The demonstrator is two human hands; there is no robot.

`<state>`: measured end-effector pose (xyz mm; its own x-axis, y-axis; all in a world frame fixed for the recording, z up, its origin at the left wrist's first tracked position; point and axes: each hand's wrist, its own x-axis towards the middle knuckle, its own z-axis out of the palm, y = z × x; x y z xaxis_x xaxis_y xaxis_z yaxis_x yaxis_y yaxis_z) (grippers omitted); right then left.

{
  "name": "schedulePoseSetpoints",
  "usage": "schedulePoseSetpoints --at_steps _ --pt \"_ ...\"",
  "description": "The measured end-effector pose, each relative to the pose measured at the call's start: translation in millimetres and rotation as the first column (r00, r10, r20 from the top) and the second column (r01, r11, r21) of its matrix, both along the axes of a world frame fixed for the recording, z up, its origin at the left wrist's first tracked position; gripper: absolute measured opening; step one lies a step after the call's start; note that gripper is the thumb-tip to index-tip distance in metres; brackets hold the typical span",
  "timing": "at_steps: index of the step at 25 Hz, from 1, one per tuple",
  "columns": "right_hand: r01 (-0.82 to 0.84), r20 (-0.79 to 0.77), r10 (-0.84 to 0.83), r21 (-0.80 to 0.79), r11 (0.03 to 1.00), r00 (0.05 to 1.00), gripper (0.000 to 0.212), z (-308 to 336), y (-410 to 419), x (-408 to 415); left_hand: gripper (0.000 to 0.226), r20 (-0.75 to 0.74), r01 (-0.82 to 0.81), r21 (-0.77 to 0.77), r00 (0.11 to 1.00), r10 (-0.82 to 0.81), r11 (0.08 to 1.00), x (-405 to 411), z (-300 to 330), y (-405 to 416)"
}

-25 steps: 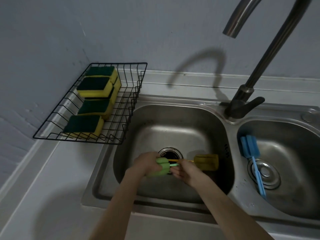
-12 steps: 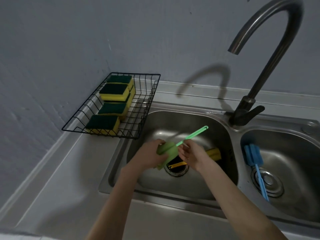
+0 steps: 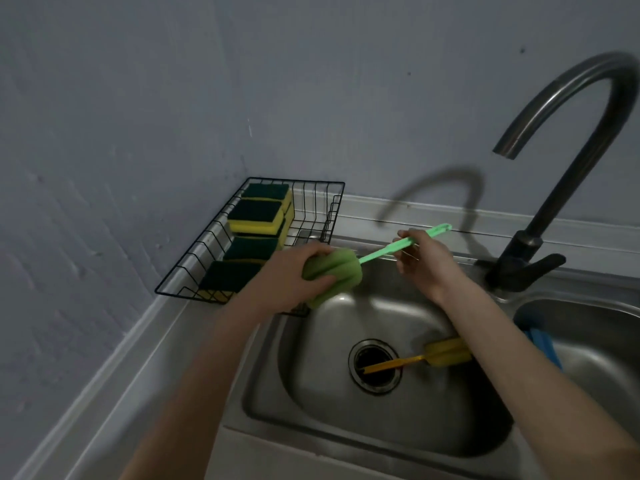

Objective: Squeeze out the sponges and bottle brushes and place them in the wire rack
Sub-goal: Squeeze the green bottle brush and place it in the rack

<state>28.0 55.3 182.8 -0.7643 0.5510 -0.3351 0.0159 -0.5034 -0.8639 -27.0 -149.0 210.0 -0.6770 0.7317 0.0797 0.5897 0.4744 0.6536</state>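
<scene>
Steel faucet, yellow brush — drain

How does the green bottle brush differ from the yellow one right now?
The green bottle brush is held above the basin, left hand gripping its foam head, right hand pinching its handle. The yellow bottle brush lies untouched on the sink floor, its orange handle across the drain. Both have foam heads and thin handles.

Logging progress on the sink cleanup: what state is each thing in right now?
Green bottle brush: held over the left basin, foam head gripped.
Left hand: grips the foam head.
Right hand: pinches the handle.
Yellow bottle brush: lying in the basin.
Wire rack: holds stacked sponges.
Faucet: off.
</scene>
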Motion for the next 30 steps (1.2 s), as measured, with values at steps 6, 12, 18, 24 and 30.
schedulePoseSetpoints --at_steps 6,12,18,24,30 --pt "-0.017 -0.057 0.022 0.097 0.995 0.998 0.024 33.1 14.2 -50.6 0.045 -0.15 -0.053 -0.073 0.988 0.042 0.996 -76.7 5.1 19.3" --pt "-0.006 -0.049 0.014 0.155 0.988 0.999 0.022 28.8 28.5 -109.9 0.049 -0.182 -0.131 -0.215 0.979 0.092 0.968 -146.1 -29.9 66.8" --pt "0.031 -0.031 -0.028 0.108 0.994 0.999 0.022 -0.1 39.2 -162.7 0.055 -0.113 -0.135 -0.207 0.987 0.113 0.969 -189.0 -57.6 93.4" --pt "-0.065 0.048 0.058 0.142 0.988 0.997 0.018 -28.0 40.1 -175.5 0.058 -0.043 -0.098 -0.234 0.995 0.091 0.967 -194.1 -80.9 101.5" --pt "-0.209 0.21 0.154 0.27 0.94 0.966 0.021 -25.5 36.5 -157.2 0.052 -0.072 -0.096 -0.208 0.994 0.082 0.973 -186.7 -67.8 100.4"
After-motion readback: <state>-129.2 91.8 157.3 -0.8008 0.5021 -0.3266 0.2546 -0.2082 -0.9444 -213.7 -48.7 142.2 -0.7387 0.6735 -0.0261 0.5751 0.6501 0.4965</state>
